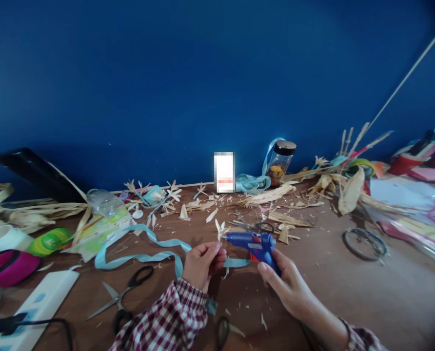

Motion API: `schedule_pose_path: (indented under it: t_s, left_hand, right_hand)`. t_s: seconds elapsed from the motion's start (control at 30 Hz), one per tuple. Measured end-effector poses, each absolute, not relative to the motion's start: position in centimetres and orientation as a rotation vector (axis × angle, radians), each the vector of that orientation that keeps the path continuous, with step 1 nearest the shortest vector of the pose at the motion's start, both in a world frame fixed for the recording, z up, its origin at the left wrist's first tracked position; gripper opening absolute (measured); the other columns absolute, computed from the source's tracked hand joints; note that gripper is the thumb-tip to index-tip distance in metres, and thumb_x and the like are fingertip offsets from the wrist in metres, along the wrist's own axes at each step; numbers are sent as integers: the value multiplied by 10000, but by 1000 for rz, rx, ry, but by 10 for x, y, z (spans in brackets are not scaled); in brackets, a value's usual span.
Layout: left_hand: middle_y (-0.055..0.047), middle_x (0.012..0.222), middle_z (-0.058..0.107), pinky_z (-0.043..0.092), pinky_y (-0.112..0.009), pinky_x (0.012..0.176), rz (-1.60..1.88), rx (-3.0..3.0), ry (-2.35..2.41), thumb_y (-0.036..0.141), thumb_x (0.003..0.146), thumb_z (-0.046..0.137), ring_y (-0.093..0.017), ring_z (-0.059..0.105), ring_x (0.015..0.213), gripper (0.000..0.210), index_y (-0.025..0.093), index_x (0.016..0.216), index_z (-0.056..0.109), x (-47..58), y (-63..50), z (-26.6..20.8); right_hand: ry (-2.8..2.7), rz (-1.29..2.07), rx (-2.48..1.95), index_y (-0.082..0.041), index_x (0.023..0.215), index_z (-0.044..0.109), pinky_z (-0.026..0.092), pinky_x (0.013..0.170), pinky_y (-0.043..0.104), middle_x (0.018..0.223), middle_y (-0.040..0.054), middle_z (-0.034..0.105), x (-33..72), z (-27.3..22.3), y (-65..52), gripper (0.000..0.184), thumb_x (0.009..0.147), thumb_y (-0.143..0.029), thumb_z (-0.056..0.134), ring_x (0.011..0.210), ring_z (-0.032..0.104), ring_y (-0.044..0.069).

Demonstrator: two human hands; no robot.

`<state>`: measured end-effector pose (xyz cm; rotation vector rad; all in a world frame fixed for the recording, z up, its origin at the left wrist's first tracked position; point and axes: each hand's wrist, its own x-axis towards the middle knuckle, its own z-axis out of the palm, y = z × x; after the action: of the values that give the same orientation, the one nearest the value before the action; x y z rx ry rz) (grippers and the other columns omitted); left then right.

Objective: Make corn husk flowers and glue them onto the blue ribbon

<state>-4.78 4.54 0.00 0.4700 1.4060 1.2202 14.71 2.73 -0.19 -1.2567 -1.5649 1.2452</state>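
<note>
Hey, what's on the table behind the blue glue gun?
Scissors with dark handles, and pale dried strips beyond. Whatever the glue gun itself covers can't be seen.

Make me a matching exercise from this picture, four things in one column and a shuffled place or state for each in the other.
Things:
1. glue gun
2. pale flower
3. jar
4. power strip

Places or states:
A. white, at the lower left
B. held in the left hand
C. clear, with a black lid
D. held in the right hand

Pairs: 1-D, 2-B, 3-C, 4-A
</note>
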Motion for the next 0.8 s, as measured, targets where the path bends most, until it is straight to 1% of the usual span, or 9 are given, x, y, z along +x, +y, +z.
schedule_pose_path:
  t_s: [0.2, 0.33, 0.53, 0.67, 0.8]
  left_hand:
    - [-40, 591, 667, 466, -125, 404, 1230, 381, 1321, 276, 626, 773, -72, 585, 463, 226, 99, 698, 651, -47, 44, 3]
    - [-27, 563, 653, 453, -121, 395, 1236, 401, 1283, 314, 592, 790, -63, 568, 449, 275, 98, 692, 653, -47, 43, 3]
    - [-13, 549, 638, 447, -131, 391, 1232, 431, 1264, 352, 576, 790, -62, 556, 443, 313, 105, 717, 660, -49, 43, -4]
    - [-1, 537, 630, 443, -122, 384, 1233, 439, 1265, 360, 566, 795, -53, 547, 433, 330, 102, 725, 666, -50, 44, -6]
    - [-19, 575, 658, 468, -124, 412, 1234, 435, 1243, 339, 548, 812, -53, 564, 447, 344, 95, 750, 677, -49, 44, -2]
  right_hand:
    - [-1584, 1262, -1250, -148, 1027, 553, 387, 496, 203, 655, -7, 522, 147, -1, 27, 330, 858, -428, 513, 563, 461, 114]
    - [-1554, 1253, -1238, -140, 1042, 557, 375, 476, 194, 650, -7, 532, 147, -1, 28, 350, 849, -431, 525, 536, 442, 103]
    - [-1509, 1255, -1236, -141, 1037, 577, 390, 489, 204, 617, -10, 534, 149, -3, 26, 394, 810, -462, 569, 540, 459, 118]
    - [-1553, 1234, -1247, -140, 1069, 561, 402, 515, 211, 641, -7, 551, 149, -4, 26, 399, 833, -461, 539, 544, 463, 116]
    - [-1588, 1249, -1248, -140, 1077, 550, 402, 514, 209, 661, -3, 559, 148, -3, 27, 378, 850, -441, 522, 547, 468, 114]
